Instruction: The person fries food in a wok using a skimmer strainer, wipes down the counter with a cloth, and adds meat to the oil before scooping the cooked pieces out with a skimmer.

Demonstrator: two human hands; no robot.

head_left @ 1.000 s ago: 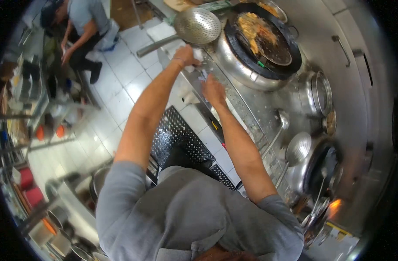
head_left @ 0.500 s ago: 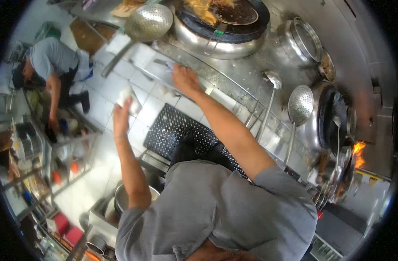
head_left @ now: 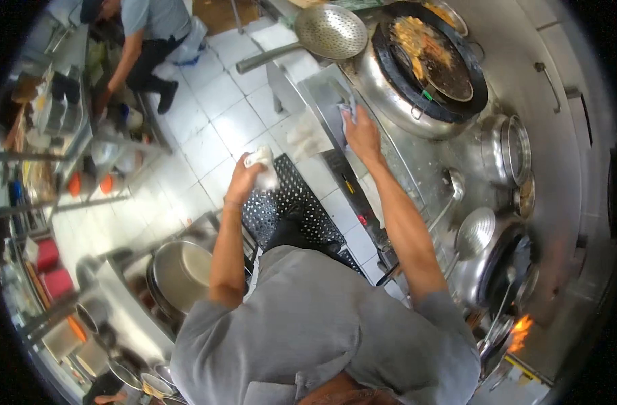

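Left hand: I see its fingers curled round a white cloth, gripping it in the air, well apart from the steel counter, with the black perforated mat below on the floor. Right hand: reaches to the counter's front edge, fingertips touching a pale crumpled item; I cannot tell whether it is gripped or only pressed. Near that hand, toward the counter's far end, a large strainer lies with its handle jutting past the front edge. Behind it, toward the back edge, sits a wok with browned food inside. Nearer end: ladle, perforated skimmer, orange flame. A co-worker bends over shelving, well apart.
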